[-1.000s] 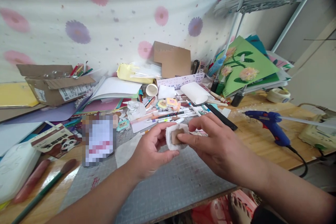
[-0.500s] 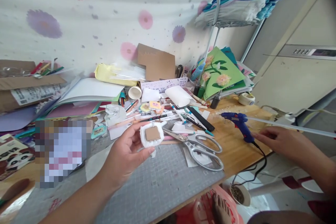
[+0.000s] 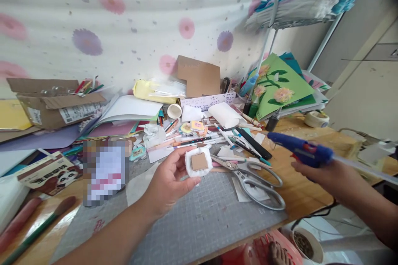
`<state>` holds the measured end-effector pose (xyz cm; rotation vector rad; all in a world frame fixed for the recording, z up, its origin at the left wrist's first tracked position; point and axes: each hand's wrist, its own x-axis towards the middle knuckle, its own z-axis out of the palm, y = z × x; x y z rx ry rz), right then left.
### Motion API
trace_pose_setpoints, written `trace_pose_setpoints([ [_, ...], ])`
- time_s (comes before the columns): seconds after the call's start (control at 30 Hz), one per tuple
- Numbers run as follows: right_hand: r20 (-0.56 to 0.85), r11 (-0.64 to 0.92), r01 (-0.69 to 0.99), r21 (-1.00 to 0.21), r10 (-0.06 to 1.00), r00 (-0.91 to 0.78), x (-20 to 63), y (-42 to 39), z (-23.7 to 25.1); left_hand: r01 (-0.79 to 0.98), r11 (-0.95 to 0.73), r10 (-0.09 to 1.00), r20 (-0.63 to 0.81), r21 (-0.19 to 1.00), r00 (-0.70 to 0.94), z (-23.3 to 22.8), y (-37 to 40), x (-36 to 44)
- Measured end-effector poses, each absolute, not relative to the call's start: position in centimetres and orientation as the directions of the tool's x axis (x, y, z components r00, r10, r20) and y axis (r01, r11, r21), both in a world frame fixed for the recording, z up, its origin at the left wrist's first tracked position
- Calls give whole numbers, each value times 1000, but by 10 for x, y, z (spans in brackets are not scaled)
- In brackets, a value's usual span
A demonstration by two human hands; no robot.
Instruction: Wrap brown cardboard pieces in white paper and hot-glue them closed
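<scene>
A small white, fluffy-edged piece (image 3: 189, 165) with a brown cardboard square (image 3: 199, 161) on its face is pinched between the thumb and fingers of my left hand (image 3: 169, 182). It is held above the grey cutting mat (image 3: 186, 223). Over the wooden table's right side, my right hand (image 3: 323, 176) grips a blue hot glue gun (image 3: 306, 151) by its handle. The nozzle points left, and a clear glue stick (image 3: 363, 166) sticks out of the back. Large metal scissors (image 3: 245, 176) lie on the mat between my hands.
Pens, paper scraps and a black bar (image 3: 253, 143) clutter the mat's far side. A paper cup (image 3: 174, 111) lies behind them. Cardboard boxes (image 3: 59, 105) stand back left, and green flower-decorated card (image 3: 281, 87) leans back right. A tape roll (image 3: 316, 119) sits near the right.
My right hand has taken hold of the glue gun and raised it from the table. The view has turned left, and my left hand still holds the white piece.
</scene>
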<state>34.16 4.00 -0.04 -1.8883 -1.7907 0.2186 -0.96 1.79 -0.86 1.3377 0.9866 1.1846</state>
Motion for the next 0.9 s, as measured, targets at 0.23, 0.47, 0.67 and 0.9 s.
trace_pose_setpoints([
  [0.23, 232, 458, 551, -698, 872, -431, 252, -13, 16, 21, -173, 966, 165, 985, 200, -6, 13, -7],
  [0.47, 300, 497, 519, -696, 857, -419, 221, -17, 20, 84, -197, 961, 175, 977, 214, -5, 12, -6],
  [0.67, 301, 542, 523, -658, 826, -477, 221, -12, 23, 59, -200, 957, 182, 978, 228, -4, 12, -6],
  [0.9, 374, 628, 500, -597, 769, -519, 220, -11, 19, 41, -193, 958, 179, 980, 226, -2, 10, -6],
])
